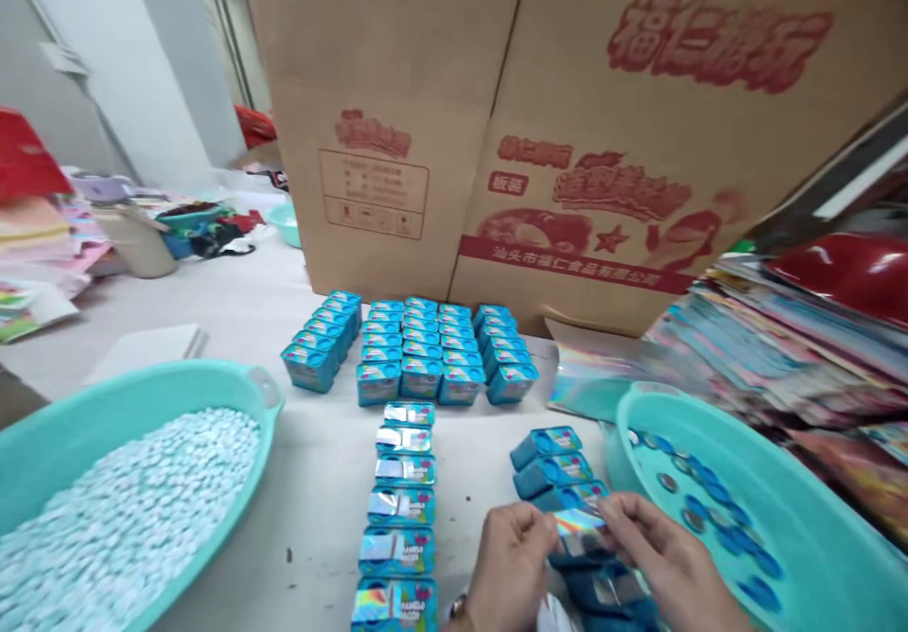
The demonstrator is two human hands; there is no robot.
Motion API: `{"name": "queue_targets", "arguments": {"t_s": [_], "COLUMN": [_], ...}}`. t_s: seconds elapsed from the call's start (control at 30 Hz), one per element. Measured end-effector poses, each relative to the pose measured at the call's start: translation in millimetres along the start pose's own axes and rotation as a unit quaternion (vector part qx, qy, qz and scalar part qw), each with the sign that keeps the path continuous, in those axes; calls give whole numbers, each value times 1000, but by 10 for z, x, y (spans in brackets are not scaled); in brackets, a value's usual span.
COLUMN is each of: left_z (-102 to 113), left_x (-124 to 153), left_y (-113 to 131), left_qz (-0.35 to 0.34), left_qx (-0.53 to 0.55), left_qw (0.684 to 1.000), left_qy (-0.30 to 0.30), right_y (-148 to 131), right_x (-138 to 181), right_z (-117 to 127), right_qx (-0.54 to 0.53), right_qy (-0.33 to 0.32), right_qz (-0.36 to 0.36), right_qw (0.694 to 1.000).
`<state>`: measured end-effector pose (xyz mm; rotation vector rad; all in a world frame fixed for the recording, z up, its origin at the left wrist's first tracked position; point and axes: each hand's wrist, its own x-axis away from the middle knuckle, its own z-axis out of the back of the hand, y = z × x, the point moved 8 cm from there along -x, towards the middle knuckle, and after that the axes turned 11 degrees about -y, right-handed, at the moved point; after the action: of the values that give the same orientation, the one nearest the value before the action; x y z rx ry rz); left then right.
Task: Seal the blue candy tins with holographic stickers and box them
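- Head view: both hands hold one small blue box (578, 525) low in the middle, just above a heap of like boxes (610, 599).
- Left hand (509, 566) is curled, its fingertips closed on the box's left end; right hand (671, 570) likewise nips the right end.
- The box's long axis runs left to right, with its holographic label facing up.
- Risk, as I judge it: so light a fingertip hold could slip, dropping the box into the heap or the teal basin (815, 556) beside it.
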<state>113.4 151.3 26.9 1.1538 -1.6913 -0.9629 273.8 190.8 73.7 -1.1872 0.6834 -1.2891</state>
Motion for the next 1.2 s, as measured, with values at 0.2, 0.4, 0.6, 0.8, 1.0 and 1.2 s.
{"name": "queue_targets", "arguments": {"t_s": [0.2,0.4,0.6,0.8,1.0,1.2], "left_z": [297,265,291,327,320,349], "left_x": [8,-211,-233,-215,-343,-468], "left_y": [155,149,117,43,-175,-359], "left_qz": [-22,-44,-34,-35,-23,-3], "left_qx": [-125,-201,-210,-219,-150,-135], "left_qw": [991,977,975,973,986,989], "left_qy": [37,54,57,64,68,63], "right_y": [-446,-391,-309,-202,-185,-116], "right_x": [-79,-127,-217,-229,-261,-255], "right_z": [-242,-86,-111,-145,-192,-147], "right_qx": [92,238,234,217,254,234], "right_qy": [61,175,164,153,155,196], "right_qz": [83,112,98,64,64,49], "right_qw": [990,949,953,962,953,951]}}
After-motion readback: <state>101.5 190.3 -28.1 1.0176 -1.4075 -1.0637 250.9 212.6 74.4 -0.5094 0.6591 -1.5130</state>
